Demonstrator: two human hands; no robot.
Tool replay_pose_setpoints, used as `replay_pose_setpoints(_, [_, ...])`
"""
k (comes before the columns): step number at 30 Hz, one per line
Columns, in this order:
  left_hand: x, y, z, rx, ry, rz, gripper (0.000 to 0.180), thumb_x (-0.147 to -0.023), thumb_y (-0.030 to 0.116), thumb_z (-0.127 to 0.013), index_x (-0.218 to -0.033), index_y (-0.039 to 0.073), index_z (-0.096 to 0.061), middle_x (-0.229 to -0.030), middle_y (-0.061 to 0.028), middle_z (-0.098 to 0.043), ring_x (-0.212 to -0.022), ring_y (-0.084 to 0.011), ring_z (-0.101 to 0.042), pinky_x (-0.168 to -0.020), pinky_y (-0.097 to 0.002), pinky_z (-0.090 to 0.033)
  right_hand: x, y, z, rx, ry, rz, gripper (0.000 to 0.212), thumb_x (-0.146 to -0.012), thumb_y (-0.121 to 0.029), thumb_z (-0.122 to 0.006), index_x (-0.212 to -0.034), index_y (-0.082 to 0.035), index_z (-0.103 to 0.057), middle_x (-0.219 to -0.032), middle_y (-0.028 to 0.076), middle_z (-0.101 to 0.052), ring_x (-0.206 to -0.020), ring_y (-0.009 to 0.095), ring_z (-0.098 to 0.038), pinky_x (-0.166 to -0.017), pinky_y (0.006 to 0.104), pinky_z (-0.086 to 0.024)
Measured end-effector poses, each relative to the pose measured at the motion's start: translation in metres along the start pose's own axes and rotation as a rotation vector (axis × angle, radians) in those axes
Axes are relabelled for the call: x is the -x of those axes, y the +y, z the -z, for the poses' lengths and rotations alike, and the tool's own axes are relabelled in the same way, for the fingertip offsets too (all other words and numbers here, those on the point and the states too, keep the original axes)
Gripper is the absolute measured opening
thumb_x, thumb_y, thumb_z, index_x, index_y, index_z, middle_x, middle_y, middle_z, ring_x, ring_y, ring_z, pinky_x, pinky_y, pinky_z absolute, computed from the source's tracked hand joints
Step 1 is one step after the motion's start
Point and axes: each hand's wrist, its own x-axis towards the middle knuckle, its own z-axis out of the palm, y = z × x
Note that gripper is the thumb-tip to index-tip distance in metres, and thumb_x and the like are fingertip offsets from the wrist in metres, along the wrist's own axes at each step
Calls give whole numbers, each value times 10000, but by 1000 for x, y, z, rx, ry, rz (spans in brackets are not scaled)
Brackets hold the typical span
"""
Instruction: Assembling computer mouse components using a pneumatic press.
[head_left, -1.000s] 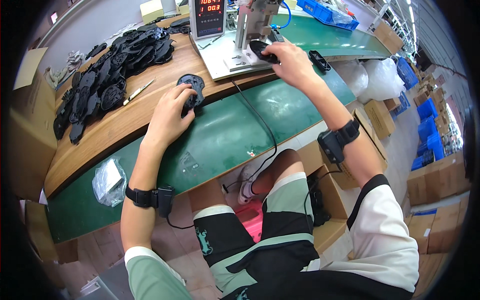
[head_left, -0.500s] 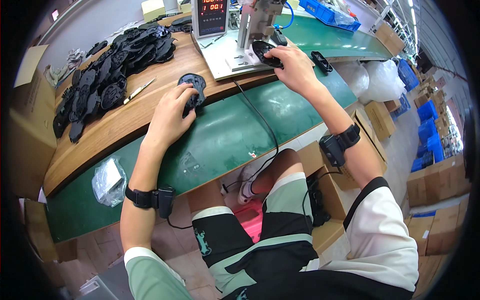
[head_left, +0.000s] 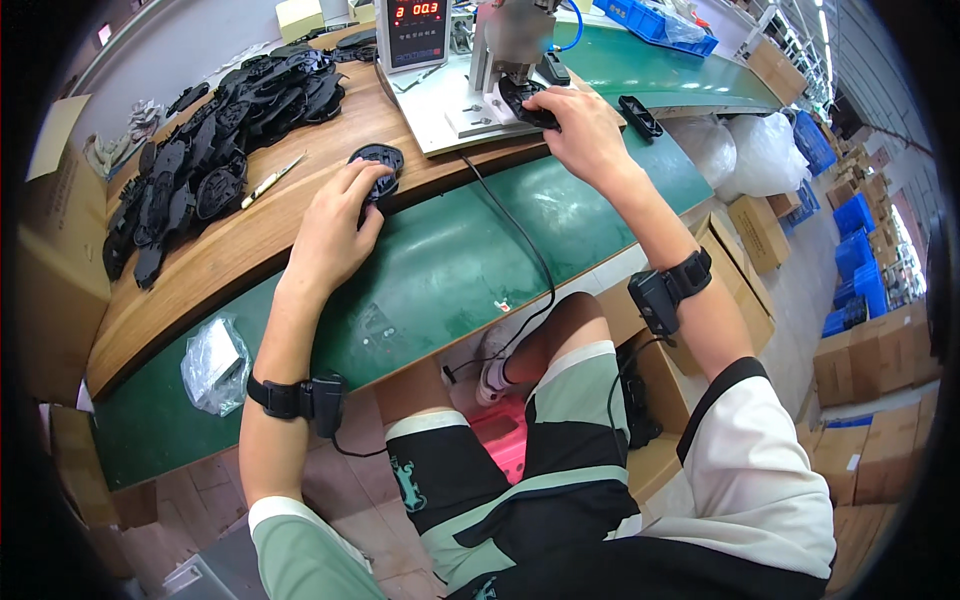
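Observation:
My right hand (head_left: 580, 125) grips the near end of a black plastic shell (head_left: 522, 102) under the metal head (head_left: 518, 45) of a bench press. The head is down at the shell; the exact contact spot is hidden. White and flat, the press's base plate (head_left: 445, 105) carries a red-lit display box (head_left: 413, 35) on its left. My left hand (head_left: 335, 225) is closed on a second black plastic shell (head_left: 378, 158) near the front edge of the wooden board, its fingers covering the lower part.
A heap of black plastic shells (head_left: 215, 140) covers the wooden board's left side, a pen-like tool (head_left: 272, 182) beside it. A clear plastic bag (head_left: 217, 365) lies on the green table. Another black part (head_left: 640, 118) sits right of the press. A black cable (head_left: 515, 225) crosses the tabletop.
The press head has come down to the shell in my right hand, and the display reading has changed. My left hand has turned its shell and shifted slightly left.

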Motion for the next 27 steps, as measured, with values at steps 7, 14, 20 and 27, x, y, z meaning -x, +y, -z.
replay_pose_setpoints(7, [-1, 0, 0, -12, 19, -21, 421, -909, -4, -601, -1326, 51, -612, -1386, -214, -627, -1334, -423, -570, -1121, -463, -467, -1, -3, 3, 12, -11, -7, 372, -763, -3, -678, -1125, -56, -746, -1127, 116, -754, -1081, 341, -698, -987, 446, -537])
replay_pose_setpoints(14, [-1, -2, 0, -35, 37, -49, 433, -886, -4, -614, -1318, 34, -607, -1341, -220, -636, -1279, -423, -590, -1105, -457, -467, -2, 1, 0, 13, 3, 11, 335, -779, 1, -697, -1101, -74, -754, -1121, 94, -750, -1102, 328, -688, -960, 456, -542])
replay_pose_setpoints(20, [0, -3, -3, -29, 64, -41, 503, -843, -10, -623, -1342, 41, -584, -1252, -240, -635, -1195, -431, -606, -1048, -467, -481, -3, 0, 1, 1, -8, -5, 334, -775, 8, -684, -1095, -61, -751, -1123, 106, -750, -1110, 334, -678, -977, 461, -529])
replay_pose_setpoints(27, [2, -5, -3, -58, 60, -36, 509, -830, -3, -641, -1334, 49, -591, -1263, -232, -631, -1203, -423, -605, -1052, -467, -482, -3, 0, 1, -4, 3, 15, 344, -773, -1, -660, -1102, -50, -749, -1125, 114, -753, -1078, 356, -688, -968, 445, -536])
